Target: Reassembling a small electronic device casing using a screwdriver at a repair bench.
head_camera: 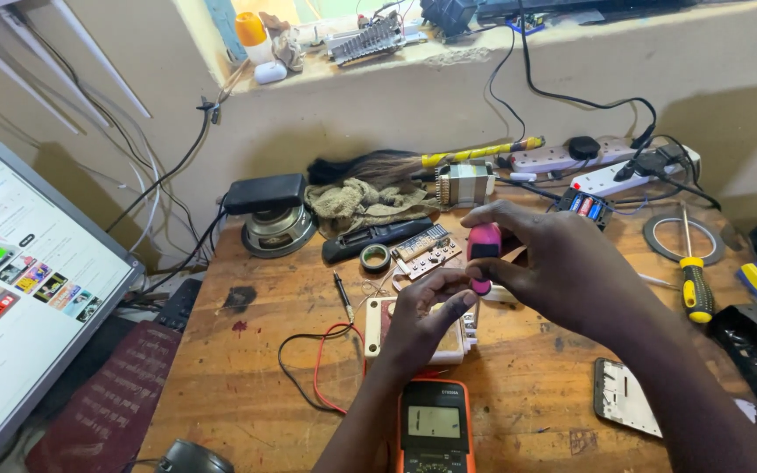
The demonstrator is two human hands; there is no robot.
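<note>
Saw R hand (562,267) fingers pinching pink device (484,241), long axis upright. L hand (427,320) at its 7 o'clock, nearer, fingers narrow, touching base. Multimeter (433,427) at 6 on surface (247,368).

gadget in my right fingers (484,241): bright pink
meter below my left fingers (434,427): orange case, grey screen
leads (319,368): one red, one black
screwdriver (694,287): yellow handle with black grip
bench (247,385): warm brown wood, dark stains
brush handle (482,152): yellow with dark stripes
power strips (606,171): white, black plugs
cloth (357,203): dull olive
tape roll (375,257): black
</note>
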